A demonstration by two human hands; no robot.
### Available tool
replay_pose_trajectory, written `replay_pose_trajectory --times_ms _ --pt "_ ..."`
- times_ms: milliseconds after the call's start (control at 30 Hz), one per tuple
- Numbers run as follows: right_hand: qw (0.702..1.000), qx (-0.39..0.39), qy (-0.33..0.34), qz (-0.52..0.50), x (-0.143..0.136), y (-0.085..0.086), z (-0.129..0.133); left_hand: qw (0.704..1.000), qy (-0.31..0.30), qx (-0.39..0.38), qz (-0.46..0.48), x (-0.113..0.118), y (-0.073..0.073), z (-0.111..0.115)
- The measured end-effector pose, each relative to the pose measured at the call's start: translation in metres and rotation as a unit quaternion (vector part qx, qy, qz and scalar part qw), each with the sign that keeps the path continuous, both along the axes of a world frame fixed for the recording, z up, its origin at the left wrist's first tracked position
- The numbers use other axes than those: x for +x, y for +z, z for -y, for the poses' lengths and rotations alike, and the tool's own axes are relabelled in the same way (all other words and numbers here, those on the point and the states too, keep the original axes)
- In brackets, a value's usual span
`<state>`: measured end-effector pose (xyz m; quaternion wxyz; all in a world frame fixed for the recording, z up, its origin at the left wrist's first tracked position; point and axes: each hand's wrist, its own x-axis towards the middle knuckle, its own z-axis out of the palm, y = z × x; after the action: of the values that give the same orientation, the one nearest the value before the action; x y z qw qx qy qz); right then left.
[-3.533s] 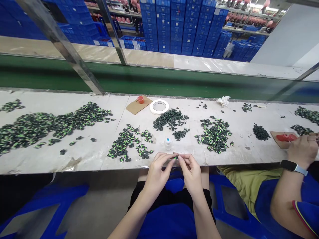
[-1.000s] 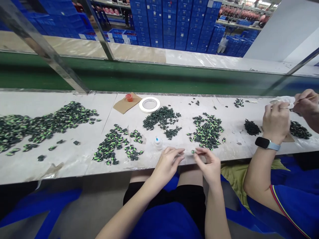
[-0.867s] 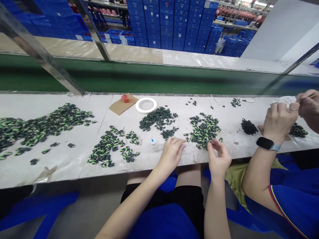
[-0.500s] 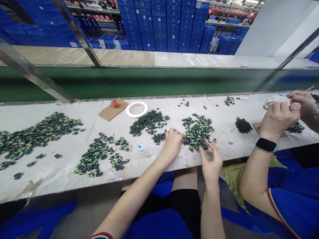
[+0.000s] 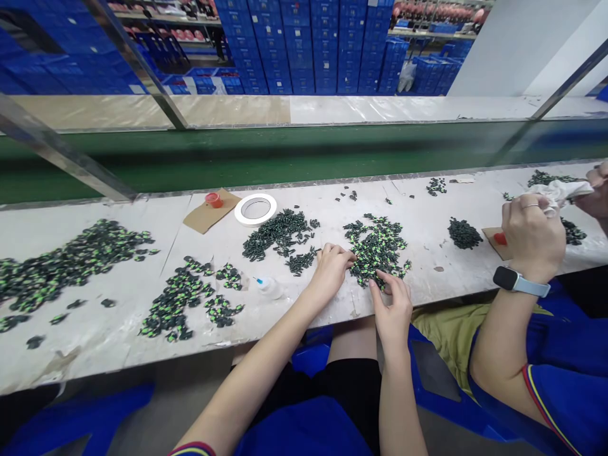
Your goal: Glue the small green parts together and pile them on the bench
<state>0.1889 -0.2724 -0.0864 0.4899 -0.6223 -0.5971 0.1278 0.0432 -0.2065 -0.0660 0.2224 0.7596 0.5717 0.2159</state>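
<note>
My left hand (image 5: 332, 271) rests at the left edge of a pile of small black-and-green pieces (image 5: 377, 244). Its fingers are curled together at the tips, and whatever they pinch is hidden. At the pile's near edge is my right hand (image 5: 393, 307), thumb and forefinger drawn close over the pieces. Whether a single piece sits between those fingertips is too small to make out. Left of the pile lies a heap of plain dark pieces (image 5: 275, 234), with a smaller cluster (image 5: 301, 261) beside my left hand. A small clear bottle with a blue tip (image 5: 269, 287) stands left of my left forearm.
A white tape roll (image 5: 255, 209) and a red cup (image 5: 213, 200) on cardboard (image 5: 204, 218) lie toward the back. More black-and-green pieces (image 5: 178, 294) spread leftward. At right, a co-worker's hand (image 5: 534, 231) holds a white cloth (image 5: 560, 191) near a dark heap (image 5: 464, 233).
My right hand has moved slightly left, its thumb and forefinger closer together at the pile. My left hand stays nearly in place. The co-worker's hands have shifted, and the white cloth shows more.
</note>
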Motion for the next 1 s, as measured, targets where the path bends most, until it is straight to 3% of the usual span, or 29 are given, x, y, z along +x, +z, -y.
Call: replay_pose_trajectory --times_ms 633,1000 --pt "0.995 -0.023 -0.023 0.095 -0.011 0.004 -0.03 0.999 0.001 -0.016 0.034 0.002 -0.002 0.001" --pt "0.996 -0.042 -0.016 0.074 -0.011 0.016 -0.028 0.997 0.047 0.003 0.066 -0.013 0.013 0.017"
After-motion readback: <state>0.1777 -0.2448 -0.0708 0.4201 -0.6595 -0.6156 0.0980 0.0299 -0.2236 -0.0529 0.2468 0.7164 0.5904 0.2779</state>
